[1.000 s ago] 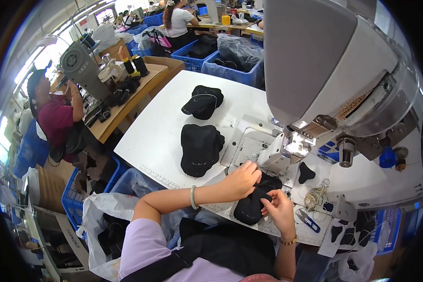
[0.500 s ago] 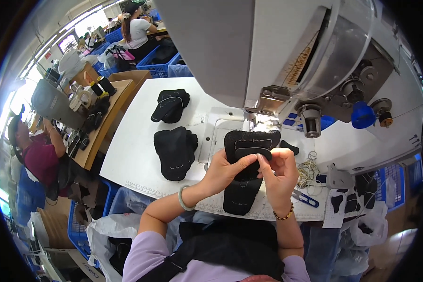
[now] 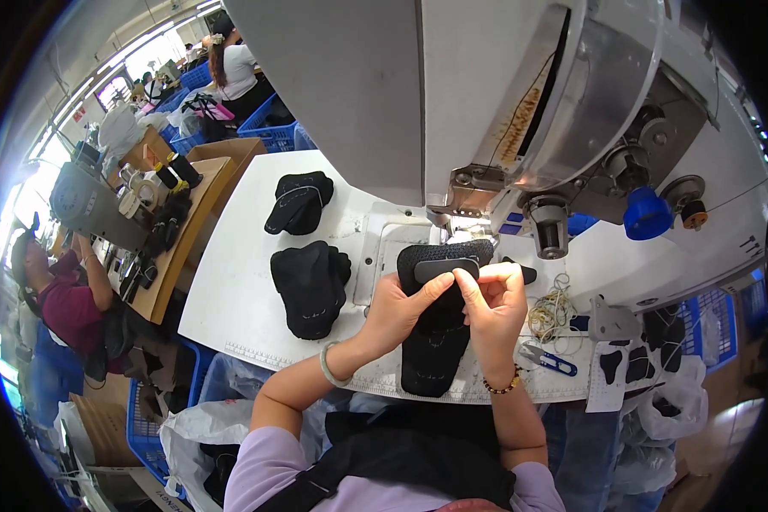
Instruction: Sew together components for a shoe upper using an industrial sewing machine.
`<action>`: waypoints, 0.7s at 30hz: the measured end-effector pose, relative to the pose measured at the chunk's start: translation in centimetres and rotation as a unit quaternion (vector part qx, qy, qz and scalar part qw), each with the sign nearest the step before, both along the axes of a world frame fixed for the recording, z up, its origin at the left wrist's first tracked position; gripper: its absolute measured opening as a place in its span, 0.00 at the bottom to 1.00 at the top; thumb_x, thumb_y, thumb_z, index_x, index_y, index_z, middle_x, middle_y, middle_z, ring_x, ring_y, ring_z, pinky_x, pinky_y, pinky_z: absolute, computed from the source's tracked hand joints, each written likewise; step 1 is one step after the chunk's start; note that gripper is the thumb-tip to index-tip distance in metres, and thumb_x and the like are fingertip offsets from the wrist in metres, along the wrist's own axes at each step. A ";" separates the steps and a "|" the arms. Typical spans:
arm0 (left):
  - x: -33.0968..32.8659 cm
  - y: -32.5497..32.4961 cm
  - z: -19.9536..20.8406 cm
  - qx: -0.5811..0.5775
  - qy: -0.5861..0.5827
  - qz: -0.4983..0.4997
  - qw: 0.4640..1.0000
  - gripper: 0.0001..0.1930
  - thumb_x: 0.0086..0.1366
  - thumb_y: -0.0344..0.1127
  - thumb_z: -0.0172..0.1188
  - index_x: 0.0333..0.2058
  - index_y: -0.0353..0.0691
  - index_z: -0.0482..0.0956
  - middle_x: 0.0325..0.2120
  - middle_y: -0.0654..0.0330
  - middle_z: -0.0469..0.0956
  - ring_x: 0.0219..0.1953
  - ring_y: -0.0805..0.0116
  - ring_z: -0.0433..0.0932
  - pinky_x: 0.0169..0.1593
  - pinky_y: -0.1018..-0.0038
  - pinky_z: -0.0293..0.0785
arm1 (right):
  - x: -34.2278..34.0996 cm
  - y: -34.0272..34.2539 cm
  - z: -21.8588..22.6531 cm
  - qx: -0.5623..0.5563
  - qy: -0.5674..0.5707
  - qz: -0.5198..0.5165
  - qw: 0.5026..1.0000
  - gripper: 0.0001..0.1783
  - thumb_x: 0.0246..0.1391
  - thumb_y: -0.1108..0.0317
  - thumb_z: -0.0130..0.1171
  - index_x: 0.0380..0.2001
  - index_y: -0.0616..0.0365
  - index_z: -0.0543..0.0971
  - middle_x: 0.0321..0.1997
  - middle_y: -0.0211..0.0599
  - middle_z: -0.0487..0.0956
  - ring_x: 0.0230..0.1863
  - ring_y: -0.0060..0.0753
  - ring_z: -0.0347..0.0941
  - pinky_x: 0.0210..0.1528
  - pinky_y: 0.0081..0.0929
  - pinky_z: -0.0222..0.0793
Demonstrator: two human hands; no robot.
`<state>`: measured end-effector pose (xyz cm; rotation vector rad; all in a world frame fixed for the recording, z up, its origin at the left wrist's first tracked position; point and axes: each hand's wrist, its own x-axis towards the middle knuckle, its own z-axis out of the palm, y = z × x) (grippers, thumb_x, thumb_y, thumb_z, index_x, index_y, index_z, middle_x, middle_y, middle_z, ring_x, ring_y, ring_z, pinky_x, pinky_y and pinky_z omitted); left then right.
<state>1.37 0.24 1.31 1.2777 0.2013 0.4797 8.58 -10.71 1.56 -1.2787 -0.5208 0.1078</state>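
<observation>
In front of the sewing machine's needle area, my left hand (image 3: 399,309) and my right hand (image 3: 497,309) pinch a small dark grey rounded patch (image 3: 439,270) by its lower edge, thumbs nearly touching. The patch lies over the top part of a black mesh fabric piece (image 3: 444,251). Below my hands another black fabric piece (image 3: 433,363) with pale stitching reaches toward the table's front edge; whether the two are joined is hidden. Fingers of both hands curl under the fabric, partly out of sight.
On the white table (image 3: 222,290) at left lie two stacks of black pieces, one far (image 3: 300,203), one nearer (image 3: 309,290). Thread snips (image 3: 548,360) and tangled thread (image 3: 550,311) lie right of my hand. The sewing machine head (image 3: 341,94) overhangs. Co-workers sit at left.
Both hands have brought the patch up the mesh piece, so it now covers most of the white stitched outline seen before. The whole view has shifted slightly.
</observation>
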 end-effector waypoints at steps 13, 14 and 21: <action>0.0 -0.3 0.0 0.009 -0.016 0.013 1.000 0.12 0.63 0.36 0.58 0.36 0.32 0.78 0.28 0.65 0.78 0.29 0.81 0.74 0.32 0.83 0.72 | 0.0 -0.2 0.0 0.002 0.011 0.006 1.000 0.14 0.48 0.76 0.63 0.28 0.57 0.66 0.26 0.24 0.68 0.23 0.09 0.63 0.24 0.08 0.59; -0.1 -0.5 0.1 -0.006 -0.013 0.018 1.000 0.12 0.63 0.36 0.58 0.36 0.31 0.78 0.28 0.65 0.78 0.29 0.81 0.74 0.32 0.83 0.72 | 0.0 -0.3 -0.1 0.037 -0.002 -0.001 0.999 0.13 0.49 0.76 0.62 0.29 0.57 0.66 0.28 0.25 0.68 0.24 0.09 0.63 0.24 0.08 0.59; -0.3 -0.8 1.8 -0.055 -0.003 0.035 0.998 0.13 0.62 0.35 0.58 0.36 0.29 0.77 0.30 0.61 0.78 0.29 0.78 0.75 0.34 0.81 0.73 | 3.1 -4.2 -4.0 -0.189 -0.599 -0.129 0.768 0.16 0.39 0.74 0.66 0.34 0.42 0.80 0.32 0.25 0.64 0.26 0.22 0.61 0.20 0.19 0.56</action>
